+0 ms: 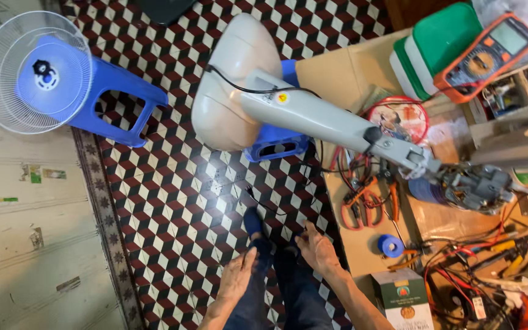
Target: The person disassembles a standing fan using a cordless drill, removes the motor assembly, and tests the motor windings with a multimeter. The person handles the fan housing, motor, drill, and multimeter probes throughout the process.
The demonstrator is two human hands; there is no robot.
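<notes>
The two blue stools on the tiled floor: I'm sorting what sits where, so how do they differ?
The left blue stool lies on its side and carries the round wire fan guard against its seat. The middle blue stool is mostly hidden under the pale fan base, so only its edge and a slot show; its pose is hard to tell. The left one is apart from the workbench, the middle one beside it. Both are blue plastic.

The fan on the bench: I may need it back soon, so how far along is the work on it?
Done: the fan is stripped; its wire guard sits apart on a blue stool, and the motor is bared. In hand: nothing; the left hand and right hand rest on the knees. Left: the guard is not yet back on, and pliers lie out.
</notes>
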